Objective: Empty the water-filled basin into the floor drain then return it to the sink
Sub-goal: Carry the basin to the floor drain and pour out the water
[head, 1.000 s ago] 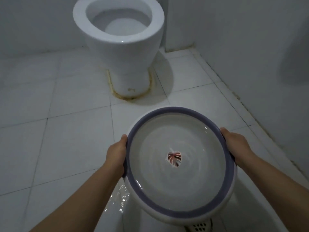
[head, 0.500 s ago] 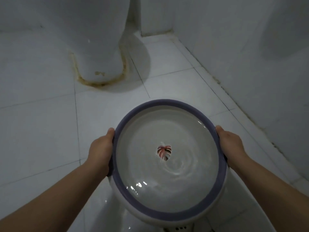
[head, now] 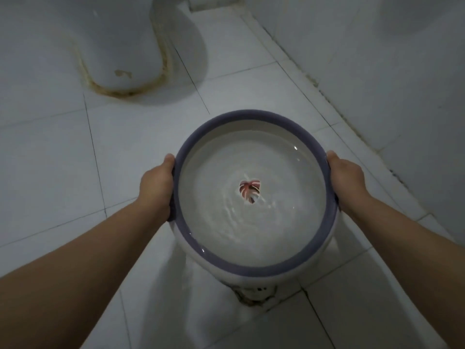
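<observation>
Basin (head: pixel 254 215) held over floor drain (head: pixel 255 294), tipped toward the person, water rippling inside and spilling onto wet tiles. Left hand (head: pixel 157 185) and right hand (head: pixel 346 182) each clamped on opposite rim edges. Emptying appeared partway; return to sink remained.

basin (head: pixel 254 267) above floor drain (head: pixel 254 293) | toilet base (head: pixel 120 59) behind-left | wall (head: pixel 402 71) right

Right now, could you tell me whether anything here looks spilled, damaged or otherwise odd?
Water is running over the basin's near rim onto the floor tiles beside the floor drain. Yellow-brown staining rings the toilet base.
</observation>
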`<state>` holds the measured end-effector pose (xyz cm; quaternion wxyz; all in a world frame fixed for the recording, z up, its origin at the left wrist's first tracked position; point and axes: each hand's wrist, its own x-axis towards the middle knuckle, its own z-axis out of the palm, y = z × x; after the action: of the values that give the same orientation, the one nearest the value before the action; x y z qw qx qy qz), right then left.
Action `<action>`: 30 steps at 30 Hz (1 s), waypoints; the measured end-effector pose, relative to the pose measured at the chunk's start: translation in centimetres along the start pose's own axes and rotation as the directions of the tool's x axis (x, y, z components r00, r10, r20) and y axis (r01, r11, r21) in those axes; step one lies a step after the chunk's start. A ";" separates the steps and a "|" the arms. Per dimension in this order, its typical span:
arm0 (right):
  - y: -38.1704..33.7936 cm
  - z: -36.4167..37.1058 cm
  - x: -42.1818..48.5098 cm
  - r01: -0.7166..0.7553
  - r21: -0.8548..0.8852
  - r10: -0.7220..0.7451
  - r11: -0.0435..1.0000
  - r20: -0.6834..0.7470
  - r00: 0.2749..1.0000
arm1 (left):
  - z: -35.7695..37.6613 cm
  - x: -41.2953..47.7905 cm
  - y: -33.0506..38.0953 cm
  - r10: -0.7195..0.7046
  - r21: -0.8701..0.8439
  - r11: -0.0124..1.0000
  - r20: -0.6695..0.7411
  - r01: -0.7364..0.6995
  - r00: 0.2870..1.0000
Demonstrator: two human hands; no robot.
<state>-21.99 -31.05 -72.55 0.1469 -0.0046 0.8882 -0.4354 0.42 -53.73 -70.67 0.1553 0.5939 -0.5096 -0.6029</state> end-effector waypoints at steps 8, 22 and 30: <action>0.7 0.1 0.3 -0.004 0.029 0.005 1.000 -0.043 0.999 | 0.7 1.0 -0.4 0.013 0.012 1.000 0.019 -0.014 1.000; 1.4 0.3 0.0 0.015 0.044 -0.011 0.999 -0.100 0.995 | 1.4 1.8 -0.8 0.070 0.044 0.996 0.032 -0.071 0.997; 1.2 0.0 -0.9 0.012 0.107 0.002 0.994 -0.131 0.991 | 1.5 1.0 -0.5 0.080 0.018 0.997 0.019 -0.080 0.997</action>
<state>-21.00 -30.22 -73.24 0.0872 0.0297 0.8711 -0.4825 -0.95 -53.66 -72.00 0.1690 0.5689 -0.5400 -0.5968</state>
